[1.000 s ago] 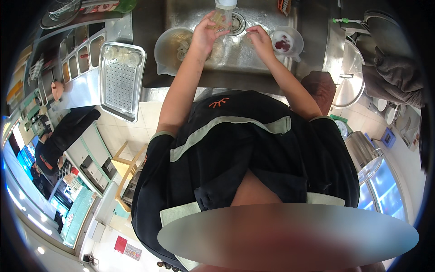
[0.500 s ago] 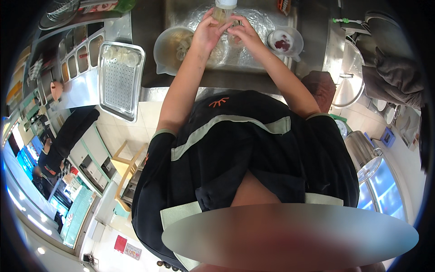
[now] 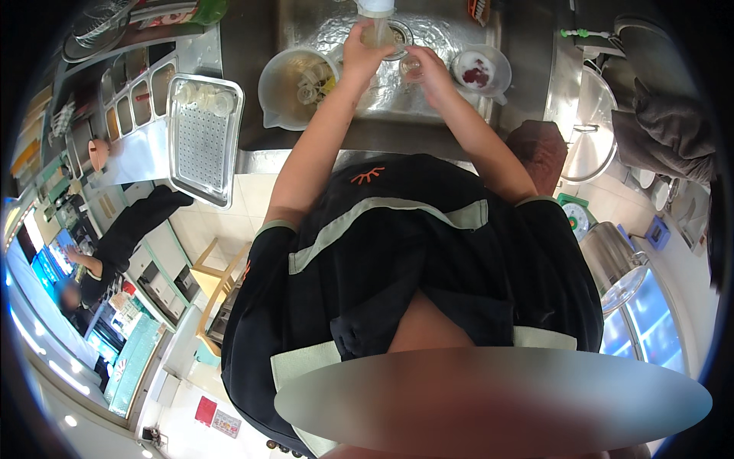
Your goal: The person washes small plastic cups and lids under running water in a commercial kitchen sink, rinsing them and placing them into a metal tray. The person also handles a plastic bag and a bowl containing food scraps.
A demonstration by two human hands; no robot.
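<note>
In the head view, the left hand (image 3: pixel 359 64) is near the far edge of the sink (image 3: pixel 382 138), fingers curled around a pale see-through piece (image 3: pixel 372 37) in the water stream (image 3: pixel 380 27) from a white tap (image 3: pixel 375 9). The right hand (image 3: pixel 434 76) is just beside it, near the drain (image 3: pixel 400 34), thumb and fingers seeming to pinch a small clear round piece (image 3: pixel 412 70). A jug (image 3: pixel 269 93) holding more clear pieces stands toward the sink's left edge; another jug (image 3: pixel 502 76), with white foam and something dark red inside, stands toward the right edge, near the right hand. Wet, smooth plastic could slip from a loose pinch and drop by the drain, I judge; a rightward swing of that wrist could knock the foamy jug, and a tilted piece could throw the stream sideways. The tap is cut off at the top, the left fingertips are partly hidden by the hand and the water, and the clear pieces' outlines blur into the shiny metal, so their exact shape cannot be told.
</note>
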